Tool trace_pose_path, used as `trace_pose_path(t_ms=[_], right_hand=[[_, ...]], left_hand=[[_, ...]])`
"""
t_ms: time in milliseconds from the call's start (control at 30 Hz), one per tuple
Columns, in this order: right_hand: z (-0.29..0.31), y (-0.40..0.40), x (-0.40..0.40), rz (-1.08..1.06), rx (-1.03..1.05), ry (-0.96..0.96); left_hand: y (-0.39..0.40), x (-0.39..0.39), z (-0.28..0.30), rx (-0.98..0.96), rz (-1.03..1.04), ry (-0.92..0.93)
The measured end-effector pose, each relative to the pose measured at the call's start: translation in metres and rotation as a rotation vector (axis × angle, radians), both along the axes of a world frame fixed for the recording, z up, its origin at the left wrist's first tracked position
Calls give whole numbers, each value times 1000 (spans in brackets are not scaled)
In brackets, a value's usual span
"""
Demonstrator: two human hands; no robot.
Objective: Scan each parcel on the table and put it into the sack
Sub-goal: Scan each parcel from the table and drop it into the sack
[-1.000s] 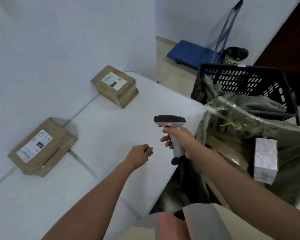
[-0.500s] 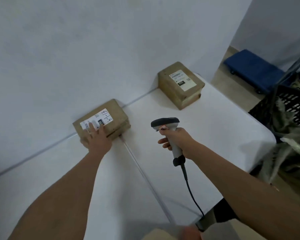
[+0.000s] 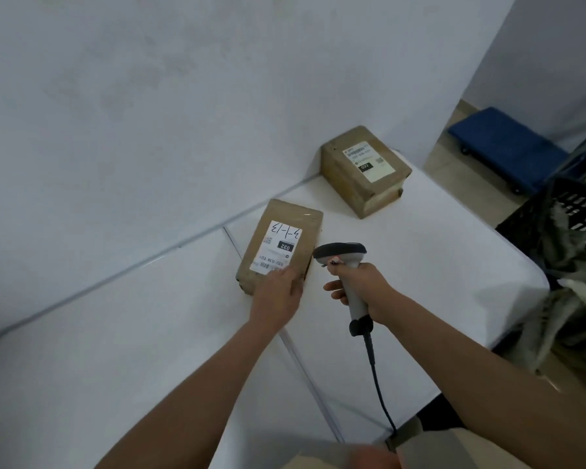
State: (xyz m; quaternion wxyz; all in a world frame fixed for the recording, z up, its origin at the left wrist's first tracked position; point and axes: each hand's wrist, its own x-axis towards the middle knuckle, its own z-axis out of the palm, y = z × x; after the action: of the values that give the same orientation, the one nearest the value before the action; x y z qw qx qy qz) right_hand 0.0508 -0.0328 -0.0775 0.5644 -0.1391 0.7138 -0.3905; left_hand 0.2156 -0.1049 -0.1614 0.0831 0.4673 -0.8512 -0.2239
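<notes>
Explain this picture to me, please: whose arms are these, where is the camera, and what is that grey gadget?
No machine here: a person wears a camera on the head, looking down at their own arms. The left hand lies on the near parcel, a brown box with a white label, on the white table. The right hand grips a corded barcode scanner, its head close beside that label. A second parcel waits by the wall. The sack, draped in a black crate, stands at the right.
</notes>
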Motion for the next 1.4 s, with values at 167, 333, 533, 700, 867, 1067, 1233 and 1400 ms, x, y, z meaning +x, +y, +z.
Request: trace_pose_path(t_ms=[167, 333, 533, 700, 867, 1067, 1233, 1400], right_hand=[[8, 21, -17, -80, -23, 4], [17, 43, -32, -130, -30, -4], [25, 64, -45, -145, -50, -3], [41, 76, -54, -81, -50, 35], [53, 87, -65, -49, -13, 93], [63, 89, -68, -17, -5, 118], [67, 86, -64, 16, 10, 117], [67, 85, -62, 17, 27, 92]], left_hand=[[-28, 19, 14, 335, 487, -13], [-13, 27, -6, 925, 677, 419], [29, -20, -27, 787, 756, 600], [65, -60, -25, 762, 759, 666], [77, -75, -28, 909, 685, 815], [82, -81, -26, 943, 680, 863], [83, -80, -26, 929, 676, 848], [82, -79, -27, 939, 675, 833]])
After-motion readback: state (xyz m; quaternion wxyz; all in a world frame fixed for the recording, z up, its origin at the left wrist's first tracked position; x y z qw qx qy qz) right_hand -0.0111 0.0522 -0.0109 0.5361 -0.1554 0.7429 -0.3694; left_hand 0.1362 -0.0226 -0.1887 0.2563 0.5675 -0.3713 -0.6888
